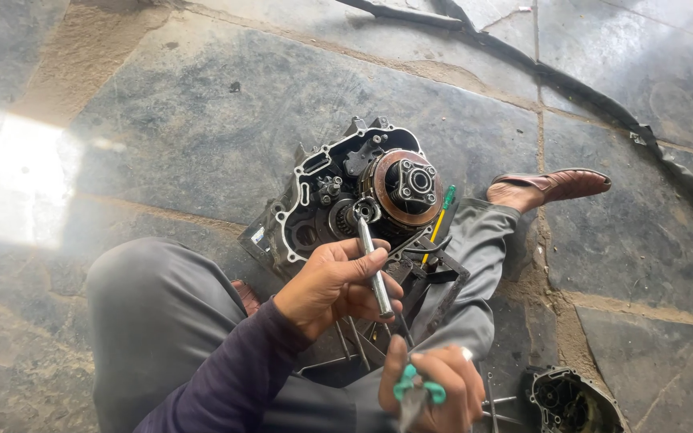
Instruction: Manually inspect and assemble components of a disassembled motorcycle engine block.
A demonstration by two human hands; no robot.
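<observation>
The person sits on a stone floor (pixel 202 120) with an opened engine case (pixel 354 196) resting between the legs. The left hand (pixel 334 285) is wrapped tight around a metal socket wrench (pixel 372 265), whose upper end sits on a small gear fitting (pixel 362 211) just beside the round clutch assembly (pixel 407 186). The right hand (pixel 435 389), low in view, is closed around a tool with green handles (pixel 415 389); what kind of tool it is cannot be told. A green-handled screwdriver (pixel 441 216) lies against the case's right edge. A detached engine cover (pixel 571 399) lies on the floor at lower right, and a brown shoe (pixel 551 186) rests beyond the case
</observation>
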